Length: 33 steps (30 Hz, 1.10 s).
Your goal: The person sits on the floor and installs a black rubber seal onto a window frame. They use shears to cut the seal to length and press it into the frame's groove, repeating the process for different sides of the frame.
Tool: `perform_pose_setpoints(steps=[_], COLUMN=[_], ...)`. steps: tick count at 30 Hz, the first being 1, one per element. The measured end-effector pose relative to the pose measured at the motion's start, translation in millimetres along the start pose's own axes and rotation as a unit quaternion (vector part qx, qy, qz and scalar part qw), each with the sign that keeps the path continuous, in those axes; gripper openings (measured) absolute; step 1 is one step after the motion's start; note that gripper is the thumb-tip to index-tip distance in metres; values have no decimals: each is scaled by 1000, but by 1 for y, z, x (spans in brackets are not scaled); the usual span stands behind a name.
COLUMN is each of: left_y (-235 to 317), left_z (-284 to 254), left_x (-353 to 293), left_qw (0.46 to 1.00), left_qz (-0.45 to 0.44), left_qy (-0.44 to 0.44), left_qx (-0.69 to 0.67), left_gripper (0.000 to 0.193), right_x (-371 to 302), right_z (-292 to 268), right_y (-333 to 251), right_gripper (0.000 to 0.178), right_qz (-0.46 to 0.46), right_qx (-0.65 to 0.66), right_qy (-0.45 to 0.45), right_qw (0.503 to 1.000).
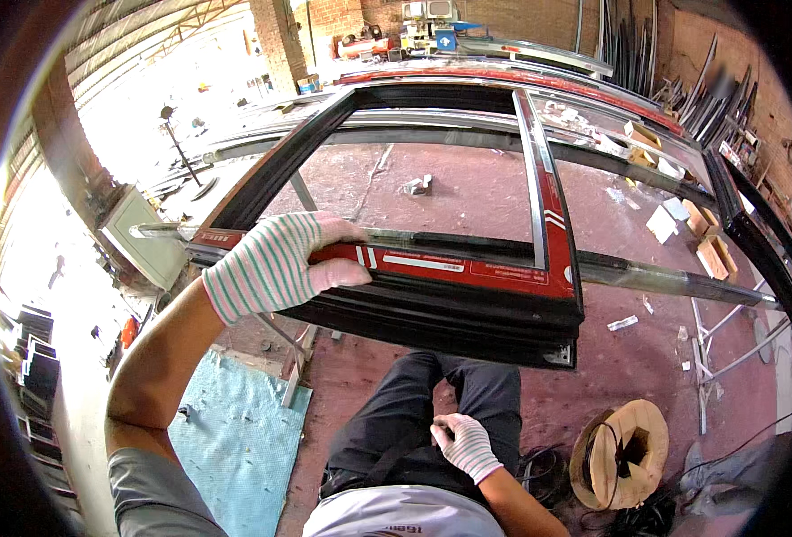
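Observation:
A black window frame point(432, 309) with red film along its faces lies across supports in front of me. My left hand point(275, 264), in a white glove with green and pink stripes, is closed over its near rail toward the left, thumb on the red film and fingers at the inner edge. A dark strip point(468, 246) runs along that inner edge, right of the fingers. Low in front of my lap is my right hand point(468, 447), in a matching glove with the fingers curled. What it holds, if anything, I cannot make out against the dark trousers.
Long metal bars point(647, 273) pass beneath the frame. At the right stands another black frame point(758, 233). A wooden spool point(624, 452) sits on the red floor near a blue mat point(235, 438). Cardboard boxes point(714, 255) and scraps lie to the right; profiles point(624, 45) lean behind.

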<state>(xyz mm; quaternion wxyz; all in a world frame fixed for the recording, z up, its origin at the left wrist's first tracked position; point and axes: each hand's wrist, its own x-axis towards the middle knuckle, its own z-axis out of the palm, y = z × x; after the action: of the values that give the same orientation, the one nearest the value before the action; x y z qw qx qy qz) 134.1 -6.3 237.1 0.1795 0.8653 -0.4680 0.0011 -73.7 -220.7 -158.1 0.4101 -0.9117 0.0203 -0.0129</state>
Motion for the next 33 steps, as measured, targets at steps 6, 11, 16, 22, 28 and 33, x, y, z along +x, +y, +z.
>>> perform_pose_setpoints(steps=[6, 11, 16, 22, 28, 33], left_y=[0, -20, -27, -46, -46, -70], left_z=[-8, 6, 8, 6, 4, 4], left_x=[-1, -28, -21, -30, -33, -39], left_qw=[999, 989, 994, 991, 991, 991], left_qz=[-20, -17, -57, -11, -20, -6], left_qy=[-19, 72, 88, 110, 116, 128], left_qx=[16, 127, 16, 78, 59, 42], left_gripper=[48, 44, 42, 40, 41, 43], right_x=[-6, -5, -14, -13, -15, -15], right_z=[-17, -10, -21, -13, -14, -17], right_y=[-9, -4, -7, -5, -4, -4], right_gripper=[32, 35, 29, 34, 35, 34], right_qz=[-51, -44, -12, -28, -21, -27], right_qx=[-2, 9, 9, 30, 24, 26], right_qy=[58, 26, 25, 40, 31, 29], right_qw=[997, 999, 1000, 998, 999, 999])
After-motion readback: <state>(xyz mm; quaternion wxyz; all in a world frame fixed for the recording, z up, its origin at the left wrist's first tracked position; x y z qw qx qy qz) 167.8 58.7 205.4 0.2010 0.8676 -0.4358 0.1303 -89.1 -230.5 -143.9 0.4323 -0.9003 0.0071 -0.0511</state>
